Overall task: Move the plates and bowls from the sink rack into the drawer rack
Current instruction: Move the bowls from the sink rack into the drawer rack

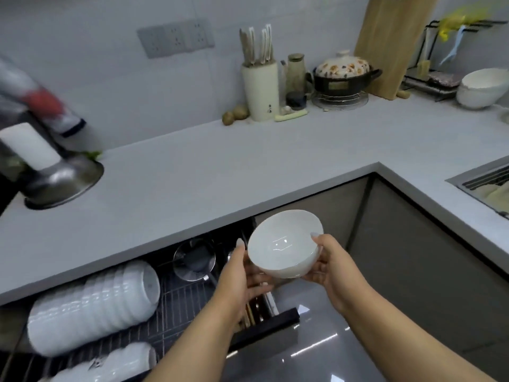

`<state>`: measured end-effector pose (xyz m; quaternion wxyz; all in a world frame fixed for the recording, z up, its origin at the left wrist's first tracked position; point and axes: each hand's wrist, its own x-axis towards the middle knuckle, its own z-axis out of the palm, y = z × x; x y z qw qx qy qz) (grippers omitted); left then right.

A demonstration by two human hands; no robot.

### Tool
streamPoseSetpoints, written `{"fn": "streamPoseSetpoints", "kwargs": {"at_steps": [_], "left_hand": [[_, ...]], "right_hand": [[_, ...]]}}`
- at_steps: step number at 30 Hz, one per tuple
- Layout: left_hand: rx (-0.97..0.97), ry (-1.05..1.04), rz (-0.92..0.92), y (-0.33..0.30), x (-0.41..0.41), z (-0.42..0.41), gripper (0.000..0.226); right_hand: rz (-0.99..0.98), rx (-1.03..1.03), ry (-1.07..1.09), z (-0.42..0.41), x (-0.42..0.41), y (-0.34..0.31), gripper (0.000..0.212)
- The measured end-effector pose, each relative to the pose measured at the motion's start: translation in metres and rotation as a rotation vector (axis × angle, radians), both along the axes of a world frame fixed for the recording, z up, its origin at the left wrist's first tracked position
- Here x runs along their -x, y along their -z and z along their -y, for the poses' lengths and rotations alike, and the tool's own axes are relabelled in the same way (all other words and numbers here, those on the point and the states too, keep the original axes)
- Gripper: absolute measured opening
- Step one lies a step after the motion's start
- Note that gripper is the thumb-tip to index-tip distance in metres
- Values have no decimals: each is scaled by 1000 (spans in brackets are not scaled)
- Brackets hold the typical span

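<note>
Both my hands hold one white bowl [285, 244] over the right end of the open drawer rack [176, 304]. My right hand [329, 264] grips its right side, thumb on the rim and fingers underneath. My left hand [242, 274] cradles its left side and bottom. The bowl tilts toward me, its inside empty. A long row of white bowls [91, 304] lies on its side in the left of the drawer rack, with a second row [110, 362] in front. The sink [487, 188] shows at the right edge; its rack is barely visible.
A metal strainer [194, 260] sits at the back of the drawer. On the counter stand a steel bowl [66, 180], a knife block [260, 89], a floral lidded pot [344, 75], a cutting board [391, 45] and stacked white bowls [482, 88]. Grey cabinet doors lie to the right.
</note>
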<state>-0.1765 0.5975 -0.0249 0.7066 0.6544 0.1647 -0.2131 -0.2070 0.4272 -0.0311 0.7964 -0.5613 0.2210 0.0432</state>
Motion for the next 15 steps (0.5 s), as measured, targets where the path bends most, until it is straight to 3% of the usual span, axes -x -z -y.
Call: {"fn": "streamPoseSetpoints", "kwargs": {"at_steps": [7, 11, 15], "left_hand": [[-377, -211, -75, 61, 12, -170, 30], [-758, -125, -88, 84, 27, -252, 31], [-955, 24, -166, 107, 45, -308, 36]], "right_hand": [[-92, 132, -131, -103, -27, 27, 38], [-180, 206, -198, -164, -37, 49, 44], [-249, 300, -221, -215, -37, 74, 44]]}}
